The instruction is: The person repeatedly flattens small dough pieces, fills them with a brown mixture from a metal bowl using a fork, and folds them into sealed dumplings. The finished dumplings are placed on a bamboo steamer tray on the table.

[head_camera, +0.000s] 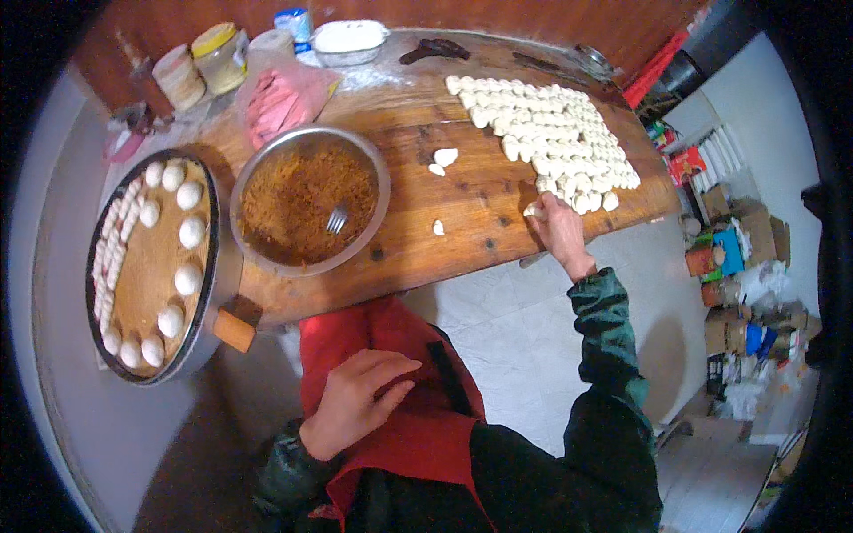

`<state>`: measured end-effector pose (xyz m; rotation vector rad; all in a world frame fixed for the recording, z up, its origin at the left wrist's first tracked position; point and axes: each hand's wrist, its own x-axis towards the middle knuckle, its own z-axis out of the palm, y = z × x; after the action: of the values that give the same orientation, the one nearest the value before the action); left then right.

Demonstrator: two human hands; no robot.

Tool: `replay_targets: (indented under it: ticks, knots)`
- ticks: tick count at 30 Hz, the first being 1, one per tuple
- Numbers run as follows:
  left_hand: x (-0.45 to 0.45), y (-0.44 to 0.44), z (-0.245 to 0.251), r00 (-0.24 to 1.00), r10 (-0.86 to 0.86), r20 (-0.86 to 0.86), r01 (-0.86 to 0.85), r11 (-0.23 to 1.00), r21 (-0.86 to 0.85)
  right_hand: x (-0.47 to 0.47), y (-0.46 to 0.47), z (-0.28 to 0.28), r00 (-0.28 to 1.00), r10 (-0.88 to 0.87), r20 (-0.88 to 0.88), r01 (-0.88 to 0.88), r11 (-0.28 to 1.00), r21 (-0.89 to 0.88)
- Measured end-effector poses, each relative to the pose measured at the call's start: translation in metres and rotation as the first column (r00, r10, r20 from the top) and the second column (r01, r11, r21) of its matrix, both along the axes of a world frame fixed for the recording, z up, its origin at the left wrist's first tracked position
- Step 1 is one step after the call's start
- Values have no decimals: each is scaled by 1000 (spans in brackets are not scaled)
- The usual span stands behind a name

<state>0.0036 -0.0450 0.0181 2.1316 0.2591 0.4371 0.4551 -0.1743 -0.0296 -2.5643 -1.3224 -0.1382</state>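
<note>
My right hand (561, 230) reaches to the near corner of the rows of white dumplings (556, 123), its fingers closed around one small dumpling (532, 210). The fingers partly cover that piece. My left hand (358, 400) is in front of the red apron (426, 433), holding nothing, its thumb apart from the fingers. Three small pieces of white dough lie on the wooden table: a larger one (446, 157), one beside it (436, 170), and one nearer me (438, 227). A metal bowl (384, 193) holds crumbly orange-brown filling (293, 200) with a fork (337, 218) in it.
Left of the bowl, a round dark-rimmed tray (216, 230) bears dough balls (188, 281) and small dough pieces (110, 260). A pink plastic bag (276, 106), a yellow-lidded jar (222, 60) and a white-filled container (350, 43) stand behind. Boxes (750, 233) line the right side.
</note>
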Motion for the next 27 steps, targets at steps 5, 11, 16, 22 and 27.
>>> replay_targets:
  ticks: [5,11,16,22,27]
  knots:
    - [-5,-8,-35,1000,8,-26,-10,995,-100,-79,65,-6,941,130,-313,-78,982,174]
    - [4,-8,-48,994,-2,-105,-18,982,-185,-119,97,-36,915,398,-66,-383,909,168]
    - [24,-12,-71,995,-58,-82,37,970,-241,-85,107,-42,884,257,-390,-122,934,337]
    - [28,-10,-76,990,-97,-101,67,962,-263,-61,164,-39,985,148,-93,-130,976,177]
    - [30,-2,-74,998,-58,-37,47,966,-254,-54,164,-54,986,134,99,-147,979,139]
